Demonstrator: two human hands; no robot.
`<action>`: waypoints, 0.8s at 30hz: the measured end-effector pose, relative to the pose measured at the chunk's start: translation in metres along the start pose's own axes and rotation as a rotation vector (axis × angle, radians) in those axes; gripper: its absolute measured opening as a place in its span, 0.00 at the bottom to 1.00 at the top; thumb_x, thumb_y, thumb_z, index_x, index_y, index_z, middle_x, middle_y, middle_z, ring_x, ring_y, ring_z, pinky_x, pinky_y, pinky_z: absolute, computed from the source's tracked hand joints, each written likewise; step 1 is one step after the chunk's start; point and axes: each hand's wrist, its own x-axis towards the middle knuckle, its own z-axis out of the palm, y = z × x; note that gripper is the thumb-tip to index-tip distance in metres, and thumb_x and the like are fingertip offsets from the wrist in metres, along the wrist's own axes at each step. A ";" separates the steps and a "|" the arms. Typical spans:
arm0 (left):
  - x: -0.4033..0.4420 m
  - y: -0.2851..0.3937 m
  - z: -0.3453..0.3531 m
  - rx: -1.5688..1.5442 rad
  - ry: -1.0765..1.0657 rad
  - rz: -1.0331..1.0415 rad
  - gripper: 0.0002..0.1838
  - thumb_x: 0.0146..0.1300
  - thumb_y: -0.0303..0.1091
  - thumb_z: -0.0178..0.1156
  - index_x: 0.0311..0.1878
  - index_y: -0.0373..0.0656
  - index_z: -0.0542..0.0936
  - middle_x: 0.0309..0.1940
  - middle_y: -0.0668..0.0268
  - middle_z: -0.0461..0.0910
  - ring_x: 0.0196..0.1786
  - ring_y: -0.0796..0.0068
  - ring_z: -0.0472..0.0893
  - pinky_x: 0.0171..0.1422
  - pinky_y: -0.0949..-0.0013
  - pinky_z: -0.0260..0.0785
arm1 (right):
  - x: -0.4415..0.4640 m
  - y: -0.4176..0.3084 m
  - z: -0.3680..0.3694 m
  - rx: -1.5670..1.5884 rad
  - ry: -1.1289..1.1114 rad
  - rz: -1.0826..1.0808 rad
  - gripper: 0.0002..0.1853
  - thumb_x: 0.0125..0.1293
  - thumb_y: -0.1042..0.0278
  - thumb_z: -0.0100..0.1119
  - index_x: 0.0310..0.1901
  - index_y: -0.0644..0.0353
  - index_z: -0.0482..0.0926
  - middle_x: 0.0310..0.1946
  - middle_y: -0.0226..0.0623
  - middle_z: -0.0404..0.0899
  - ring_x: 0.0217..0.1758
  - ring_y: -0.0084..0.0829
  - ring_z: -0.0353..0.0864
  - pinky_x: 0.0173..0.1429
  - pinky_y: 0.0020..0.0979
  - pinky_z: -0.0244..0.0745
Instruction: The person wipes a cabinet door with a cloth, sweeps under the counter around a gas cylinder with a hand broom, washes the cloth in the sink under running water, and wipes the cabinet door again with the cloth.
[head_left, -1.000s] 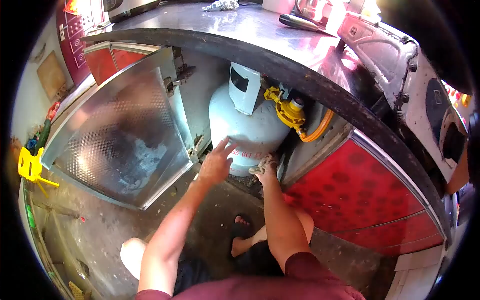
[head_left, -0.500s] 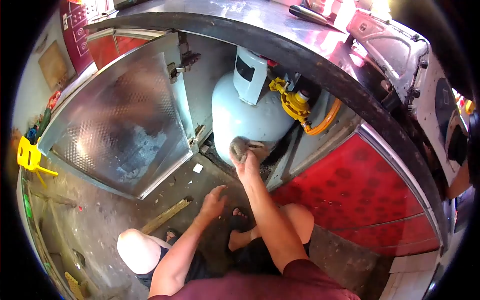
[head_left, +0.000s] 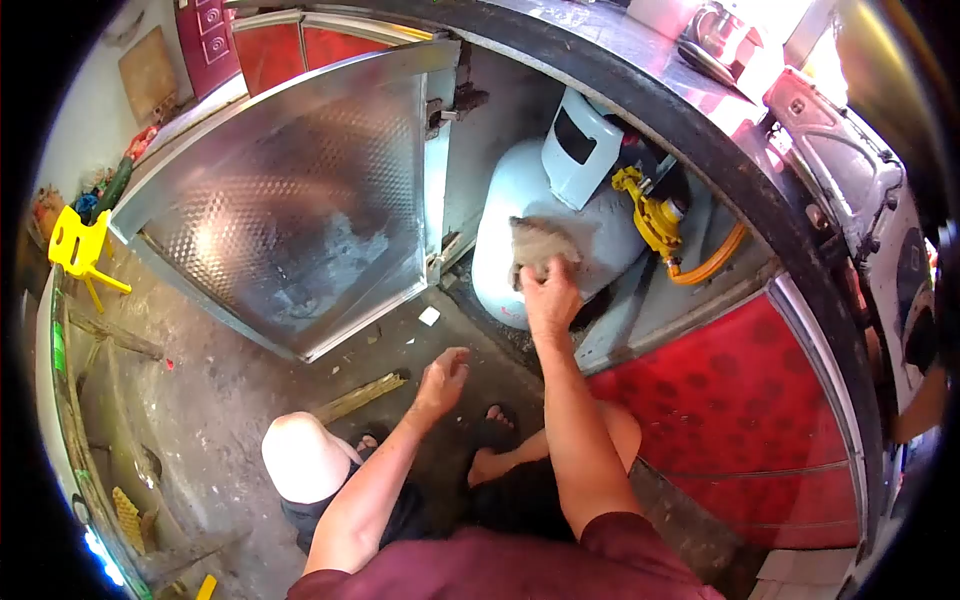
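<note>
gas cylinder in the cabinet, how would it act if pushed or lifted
The gas cylinder is probably heavy, given its bulky, metal-looking body. Its smooth, rounded side may be slippery to hold. Moving it could tug the orange hose on the yellow regulator.

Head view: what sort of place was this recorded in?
Most likely a kitchen, though whether home or business I cannot tell: a gas cylinder with a yellow regulator stands beneath a countertop, beside an open metal-faced cabinet door.
</note>
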 end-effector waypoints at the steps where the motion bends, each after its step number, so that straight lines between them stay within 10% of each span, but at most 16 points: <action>1: 0.002 0.001 -0.003 0.011 -0.005 0.002 0.16 0.62 0.26 0.57 0.54 0.37 0.75 0.43 0.57 0.82 0.46 0.68 0.81 0.52 0.67 0.72 | -0.010 0.001 0.006 -0.060 -0.124 -0.019 0.19 0.55 0.51 0.59 0.44 0.53 0.79 0.32 0.44 0.83 0.34 0.51 0.82 0.39 0.48 0.76; 5: 0.011 0.000 -0.007 -0.156 0.092 -0.025 0.15 0.61 0.28 0.56 0.52 0.39 0.76 0.41 0.56 0.83 0.44 0.66 0.83 0.49 0.66 0.74 | -0.049 0.033 0.046 0.004 -0.462 0.080 0.19 0.60 0.54 0.55 0.46 0.59 0.78 0.41 0.55 0.80 0.46 0.56 0.78 0.50 0.48 0.72; 10: -0.005 0.014 -0.015 -0.269 0.049 -0.081 0.16 0.64 0.29 0.55 0.54 0.36 0.74 0.41 0.61 0.80 0.41 0.73 0.79 0.49 0.70 0.73 | -0.073 0.091 0.110 0.449 -0.178 0.492 0.14 0.57 0.73 0.51 0.44 0.67 0.78 0.38 0.49 0.82 0.43 0.46 0.80 0.51 0.42 0.73; 17: -0.021 -0.012 -0.020 -0.372 0.091 -0.205 0.16 0.65 0.30 0.55 0.54 0.36 0.74 0.43 0.61 0.77 0.46 0.75 0.77 0.50 0.69 0.74 | -0.055 0.108 0.119 1.270 0.177 1.089 0.28 0.66 0.74 0.47 0.67 0.66 0.56 0.64 0.44 0.65 0.62 0.41 0.71 0.61 0.40 0.75; 22: -0.019 -0.007 -0.018 -0.309 0.144 -0.235 0.13 0.66 0.30 0.54 0.52 0.38 0.76 0.40 0.59 0.82 0.43 0.72 0.81 0.46 0.70 0.74 | -0.050 0.079 0.148 1.651 -0.351 1.022 0.25 0.67 0.54 0.54 0.63 0.47 0.61 0.58 0.35 0.70 0.59 0.39 0.73 0.61 0.50 0.72; 24: -0.016 0.001 -0.020 -0.260 0.131 -0.246 0.13 0.66 0.30 0.54 0.52 0.38 0.76 0.41 0.59 0.82 0.43 0.72 0.81 0.46 0.70 0.75 | -0.043 0.079 0.178 1.859 -0.532 1.062 0.23 0.68 0.54 0.54 0.60 0.54 0.66 0.59 0.38 0.70 0.59 0.42 0.73 0.61 0.56 0.71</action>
